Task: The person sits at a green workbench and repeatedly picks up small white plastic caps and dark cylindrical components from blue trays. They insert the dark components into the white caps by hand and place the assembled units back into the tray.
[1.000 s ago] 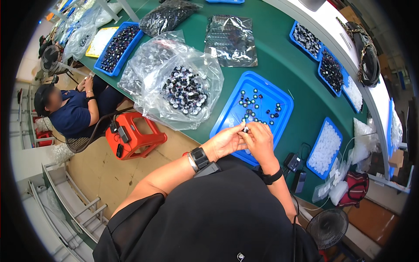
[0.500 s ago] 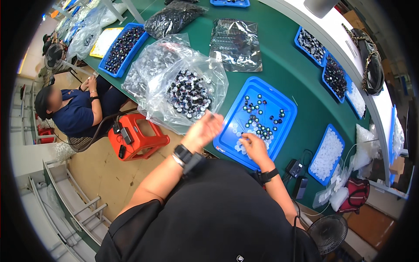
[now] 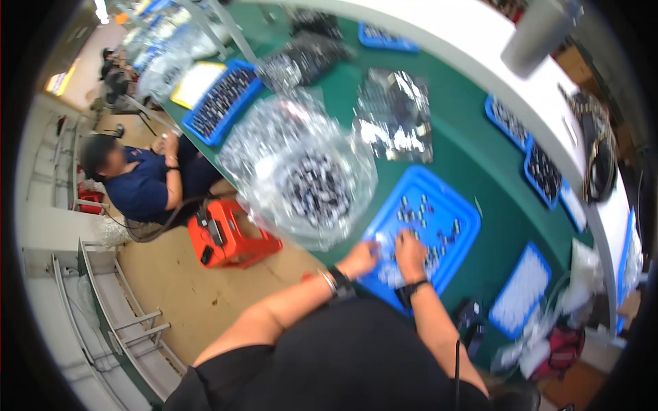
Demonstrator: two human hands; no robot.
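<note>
A blue tray lies in front of me, with small round dark shiny pieces scattered over its far part and whitish translucent pieces near its front. My left hand is at the tray's left front edge, its fingers toward the right; blur hides whether they grip anything. Just to its right, my right hand is over the tray with its fingers drawn together. Whatever sits between those fingertips is too small and blurred to make out. An open clear plastic bag full of dark-and-white small pieces lies beyond my left hand.
A dark shiny plastic bag lies flat on the green table. Blue trays of white and dark pieces stand to the right and far left. A red stool is at left, near a seated person.
My left hand has moved from beside the clear bag, rightward to the tray next to my right hand. The whole view has shifted, so the table sits lower and further right.
</note>
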